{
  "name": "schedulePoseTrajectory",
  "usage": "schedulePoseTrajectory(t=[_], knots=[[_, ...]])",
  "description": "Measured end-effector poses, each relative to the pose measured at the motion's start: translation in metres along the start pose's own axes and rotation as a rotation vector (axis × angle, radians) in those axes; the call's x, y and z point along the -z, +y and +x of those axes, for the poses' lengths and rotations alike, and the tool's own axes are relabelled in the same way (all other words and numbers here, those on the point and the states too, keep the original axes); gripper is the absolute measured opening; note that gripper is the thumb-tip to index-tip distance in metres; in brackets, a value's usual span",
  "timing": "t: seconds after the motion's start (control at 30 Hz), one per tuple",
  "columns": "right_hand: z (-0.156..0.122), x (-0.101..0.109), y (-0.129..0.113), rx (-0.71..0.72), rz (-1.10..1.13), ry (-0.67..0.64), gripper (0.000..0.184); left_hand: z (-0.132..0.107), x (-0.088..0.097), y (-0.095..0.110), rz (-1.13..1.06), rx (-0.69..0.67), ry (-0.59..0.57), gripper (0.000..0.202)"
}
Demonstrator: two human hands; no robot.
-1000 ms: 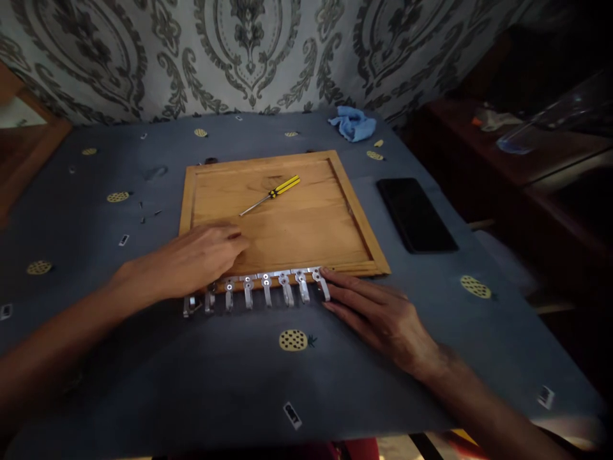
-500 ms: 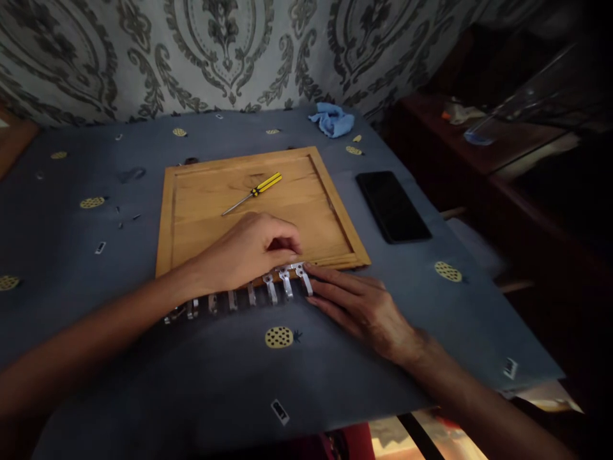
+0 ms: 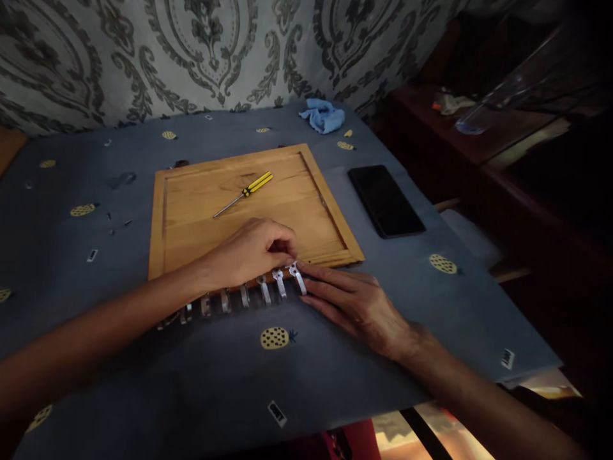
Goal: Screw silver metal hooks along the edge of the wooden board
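Note:
A metal hook rack (image 3: pixel 296 278) with several silver hooks lies along the near edge of a framed wooden board (image 3: pixel 196 223). My left hand (image 3: pixel 253 252) reaches over the rack, thumb and fingertips pinched together at its right end; whatever is in the pinch is hidden or too small to name. From the right, my right hand (image 3: pixel 357 300) presses its fingertips against the rack's last hook and the board's edge, holding that end. A yellow and black screwdriver (image 3: pixel 257 184) rests on the board beyond my left hand, its tip pointing to the lower left.
A black phone (image 3: pixel 385 201) lies right of the board. Behind it is a crumpled blue cloth (image 3: pixel 323 116). A few tiny dark screws (image 3: pixel 112 231) lie on the pineapple-print tablecloth (image 3: pixel 201 383) at the left. A patterned curtain (image 3: pixel 205 57) hangs behind the table.
The whole view has shifted slightly, so the board and table sit a little farther left. Both hands stay at the rack's right end, with hardly any movement against it.

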State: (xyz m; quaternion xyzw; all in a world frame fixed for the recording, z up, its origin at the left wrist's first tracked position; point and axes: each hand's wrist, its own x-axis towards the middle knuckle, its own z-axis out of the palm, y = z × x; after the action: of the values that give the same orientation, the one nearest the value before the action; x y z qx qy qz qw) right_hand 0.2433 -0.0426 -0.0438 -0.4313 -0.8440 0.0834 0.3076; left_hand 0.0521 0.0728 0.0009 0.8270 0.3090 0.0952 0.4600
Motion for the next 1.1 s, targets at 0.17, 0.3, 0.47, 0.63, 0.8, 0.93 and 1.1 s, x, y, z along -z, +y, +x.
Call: schedulePoseTrajectory(t=[0.17,0.3,0.47,0.63,0.8,0.93,1.1], knots=[[0.000,-0.001,0.000,0.006,0.016,0.008,0.021,0.001,0.002,0.000,-0.064,0.043,-0.019,0.009],[0.000,-0.001,0.001,0.004,0.010,0.006,0.021,0.002,0.000,0.002,-0.115,0.064,-0.026,0.009],[-0.001,-0.001,0.001,0.006,0.001,0.012,0.021,0.004,-0.003,0.001,-0.097,0.061,-0.037,0.009],[0.000,-0.001,0.001,0.005,0.012,0.025,0.021,0.005,-0.005,0.001,-0.102,0.074,-0.036,0.009],[0.001,-0.001,0.001,0.010,0.015,0.024,0.023,0.006,-0.005,0.001,-0.097,0.063,-0.039,0.009],[0.000,-0.001,0.001,0.006,0.014,0.014,0.022,0.009,-0.002,-0.001,-0.147,0.083,-0.067,0.009],[0.000,-0.002,0.002,0.020,-0.007,0.030,0.021,0.013,0.003,-0.004,-0.208,0.131,-0.108,0.008]])
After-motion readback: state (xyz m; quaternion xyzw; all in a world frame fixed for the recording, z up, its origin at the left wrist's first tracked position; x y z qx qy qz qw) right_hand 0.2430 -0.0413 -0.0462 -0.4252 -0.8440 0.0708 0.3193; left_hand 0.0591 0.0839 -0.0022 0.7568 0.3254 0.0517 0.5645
